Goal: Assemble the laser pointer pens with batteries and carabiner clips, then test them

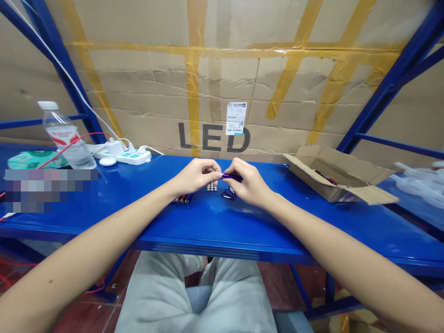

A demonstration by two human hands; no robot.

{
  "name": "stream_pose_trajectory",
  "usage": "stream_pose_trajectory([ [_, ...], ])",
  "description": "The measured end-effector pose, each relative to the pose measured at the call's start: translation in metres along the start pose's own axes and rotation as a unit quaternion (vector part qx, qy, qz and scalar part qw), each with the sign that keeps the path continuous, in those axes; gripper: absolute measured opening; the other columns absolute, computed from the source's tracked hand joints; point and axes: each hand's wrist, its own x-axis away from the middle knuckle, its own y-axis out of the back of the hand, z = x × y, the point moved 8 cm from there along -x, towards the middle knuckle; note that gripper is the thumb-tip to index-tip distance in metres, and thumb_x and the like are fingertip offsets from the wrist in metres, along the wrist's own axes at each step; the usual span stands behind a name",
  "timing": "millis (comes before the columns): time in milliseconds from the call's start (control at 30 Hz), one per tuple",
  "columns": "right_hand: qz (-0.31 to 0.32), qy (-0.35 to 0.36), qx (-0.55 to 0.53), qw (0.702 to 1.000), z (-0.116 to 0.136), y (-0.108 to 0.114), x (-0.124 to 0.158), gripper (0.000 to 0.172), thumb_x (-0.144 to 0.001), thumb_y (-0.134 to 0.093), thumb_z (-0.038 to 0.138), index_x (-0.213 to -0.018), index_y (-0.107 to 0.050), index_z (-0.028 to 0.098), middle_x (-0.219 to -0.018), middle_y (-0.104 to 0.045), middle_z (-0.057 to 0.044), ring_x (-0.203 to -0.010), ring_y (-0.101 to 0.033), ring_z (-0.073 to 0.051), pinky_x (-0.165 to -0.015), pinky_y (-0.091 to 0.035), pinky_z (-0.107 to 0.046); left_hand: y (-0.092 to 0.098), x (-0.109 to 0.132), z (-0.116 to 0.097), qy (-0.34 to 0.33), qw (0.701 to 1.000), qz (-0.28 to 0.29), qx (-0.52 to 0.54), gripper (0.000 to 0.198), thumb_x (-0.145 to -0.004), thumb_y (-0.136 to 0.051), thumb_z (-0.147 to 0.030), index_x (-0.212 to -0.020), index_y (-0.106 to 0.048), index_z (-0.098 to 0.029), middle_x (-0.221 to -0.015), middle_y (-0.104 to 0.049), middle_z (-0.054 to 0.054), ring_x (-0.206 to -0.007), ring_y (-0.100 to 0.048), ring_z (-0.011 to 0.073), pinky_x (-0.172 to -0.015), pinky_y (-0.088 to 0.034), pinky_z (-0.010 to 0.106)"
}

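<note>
My right hand (250, 182) is closed around a slim, shiny purple tube (231, 176), which lies roughly level above the table. The fingers of my left hand (199, 176) are pinched together at the tube's left end; whatever sits between them is too small to make out. Just below my hands, several small silver button-like pieces (212, 187) stand in a tight group on the blue table (208, 226). To their right lie blue and dark carabiner-like clips (229, 194). Under my left wrist, several slim dark and red tubes with metal ends (182, 199) lie side by side, partly hidden.
An open cardboard box (338, 178) with some slim items inside stands at the right, near clear plastic bags (421, 182). At the left are a water bottle (67, 136), a white power strip (133, 156), a white oval object (107, 161) and a green packet (36, 159).
</note>
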Motion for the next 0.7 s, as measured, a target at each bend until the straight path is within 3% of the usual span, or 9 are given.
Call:
stream_pose_trajectory([
  [267, 0.025, -0.023, 0.004, 0.999, -0.0020, -0.0021, 0.0006, 0.008, -0.088, -0.055, 0.014, -0.081, -0.056, 0.018, -0.078, -0.061, -0.004, -0.071, -0.054, -0.016, -0.065, -0.040, -0.029, -0.0023, 0.0011, -0.0008, 0.003, 1.000, -0.002, -0.008, 0.026, -0.085, -0.064, -0.038, -0.080, -0.062, -0.012, -0.065, -0.064, 0.002, -0.059, -0.057, 0.0112, -0.058, -0.044, 0.023],
  [700, 0.062, -0.078, 0.026, 0.995, -0.0095, -0.0092, 0.0006, 0.017, -0.089, -0.047, 0.014, -0.076, -0.058, 0.017, -0.071, -0.062, -0.004, -0.065, -0.054, -0.016, -0.065, -0.038, -0.028, -0.0083, 0.0014, 0.0003, 0.009, 0.999, 0.001, -0.032, 0.021, -0.085, -0.062, -0.034, -0.082, -0.062, -0.014, -0.065, -0.065, 0.001, -0.059, -0.059, 0.0124, -0.058, -0.046, 0.024],
])
